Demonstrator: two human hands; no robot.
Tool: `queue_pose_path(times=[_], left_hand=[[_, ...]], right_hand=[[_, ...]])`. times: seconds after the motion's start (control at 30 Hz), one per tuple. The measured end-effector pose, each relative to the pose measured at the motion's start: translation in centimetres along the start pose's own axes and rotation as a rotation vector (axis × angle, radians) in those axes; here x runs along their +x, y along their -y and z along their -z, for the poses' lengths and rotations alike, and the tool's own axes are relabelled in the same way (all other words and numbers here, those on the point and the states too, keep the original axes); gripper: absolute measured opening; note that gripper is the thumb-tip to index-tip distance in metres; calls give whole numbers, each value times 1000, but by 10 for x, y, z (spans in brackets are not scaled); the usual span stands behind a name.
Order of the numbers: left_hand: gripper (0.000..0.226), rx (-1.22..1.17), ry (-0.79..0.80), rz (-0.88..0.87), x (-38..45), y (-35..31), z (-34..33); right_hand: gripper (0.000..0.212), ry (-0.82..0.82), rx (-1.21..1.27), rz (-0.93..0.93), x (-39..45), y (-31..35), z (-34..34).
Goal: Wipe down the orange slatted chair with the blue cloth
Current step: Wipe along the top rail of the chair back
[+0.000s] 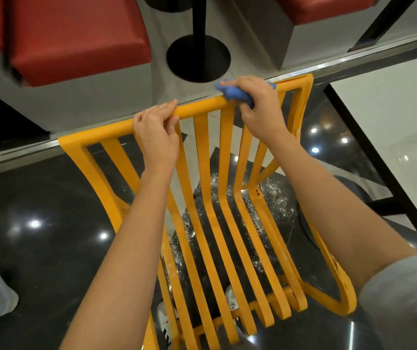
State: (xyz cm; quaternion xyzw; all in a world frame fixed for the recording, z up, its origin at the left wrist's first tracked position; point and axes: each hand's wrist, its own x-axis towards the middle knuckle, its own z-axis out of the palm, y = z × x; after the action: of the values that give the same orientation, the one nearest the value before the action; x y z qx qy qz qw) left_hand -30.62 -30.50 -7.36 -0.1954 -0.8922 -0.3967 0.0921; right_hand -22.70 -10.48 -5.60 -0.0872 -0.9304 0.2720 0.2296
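The orange slatted chair (pixel 203 173) fills the middle of the view, its top rail running from lower left to upper right and its slats bending down into the seat below. My left hand (pixel 155 133) grips the top rail left of centre. My right hand (pixel 258 107) holds the bunched blue cloth (pixel 236 93) against the right part of the same rail, fingers curled over it. Most of the cloth is hidden under that hand.
Red padded seats (pixel 76 39) and a black round table base (pixel 198 58) stand beyond the chair. A white table with a black frame (pixel 384 117) is at the right. The floor (pixel 38 210) is glossy dark tile, speckled white under the chair.
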Motion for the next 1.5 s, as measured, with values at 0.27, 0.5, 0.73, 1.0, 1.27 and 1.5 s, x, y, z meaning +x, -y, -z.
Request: queue_pose_path(times=[0.27,0.5,0.73,1.0,1.27,1.5], left_hand=[[30,-13,50,9,3,1,3],[37,231,238,-26,7,-35,18],[54,97,374,-113,12,-85,-38],[35,-41,294,-145,14,-65,-42],[31,-71,454,-101,31,-58,-15],[31,-53,469,-72,35,-50,-11]], right_hand=[[42,-10,67,71,-10,35,-37],[30,-559,8,-121,-13,-43,69],[32,44,-66,-27,0,-49,33],[28,-61,-285,-230,11,-86,64],[25,29,-49,-96,7,-77,67],[38,355,-347,-246,61,-31,31]])
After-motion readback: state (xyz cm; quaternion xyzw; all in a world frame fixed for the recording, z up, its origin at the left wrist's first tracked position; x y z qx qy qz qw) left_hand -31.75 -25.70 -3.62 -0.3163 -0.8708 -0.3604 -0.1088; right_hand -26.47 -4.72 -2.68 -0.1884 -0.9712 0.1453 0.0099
